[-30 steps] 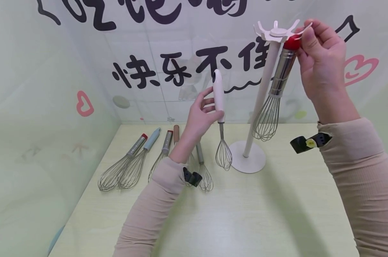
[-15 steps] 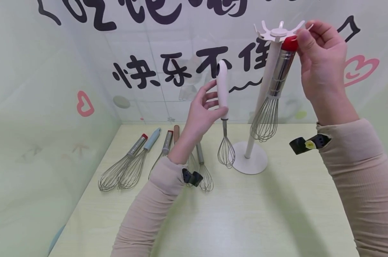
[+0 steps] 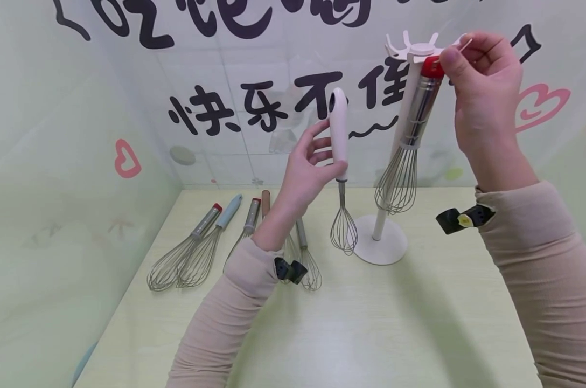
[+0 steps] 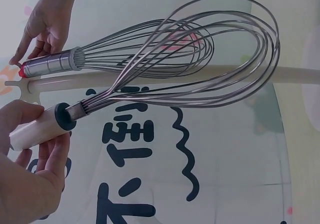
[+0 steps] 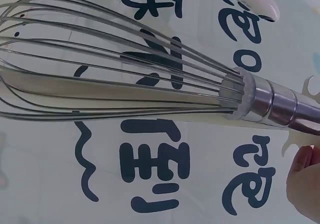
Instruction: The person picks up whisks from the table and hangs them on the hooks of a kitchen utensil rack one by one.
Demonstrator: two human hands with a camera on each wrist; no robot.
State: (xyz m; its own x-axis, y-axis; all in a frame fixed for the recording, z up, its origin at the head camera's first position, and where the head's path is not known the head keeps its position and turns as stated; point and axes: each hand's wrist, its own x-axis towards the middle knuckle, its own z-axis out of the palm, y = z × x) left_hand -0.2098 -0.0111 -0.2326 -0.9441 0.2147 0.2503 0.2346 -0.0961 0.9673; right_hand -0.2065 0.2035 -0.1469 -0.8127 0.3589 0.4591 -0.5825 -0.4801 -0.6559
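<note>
Over the last second the left hand (image 3: 305, 175) had lifted the white-handled whisk (image 3: 340, 161) higher and nearer the white hanging stand (image 3: 382, 237), fingers curled round its handle, the wire head hanging just beside the stand's base. That suggested this whisk was headed for a hook on the stand. The right hand (image 3: 482, 91) had stayed at the stand's top, thumb and fingertips pinching by the red cap of the steel-handled whisk (image 3: 414, 129), which had swung slightly inward along the pole.

The left wrist view showed the black collar where the white handle (image 4: 37, 129) meets the wires, hidden from the head camera. Only the head view showed five more whisks (image 3: 215, 242) lying on the desk (image 3: 395, 323).
</note>
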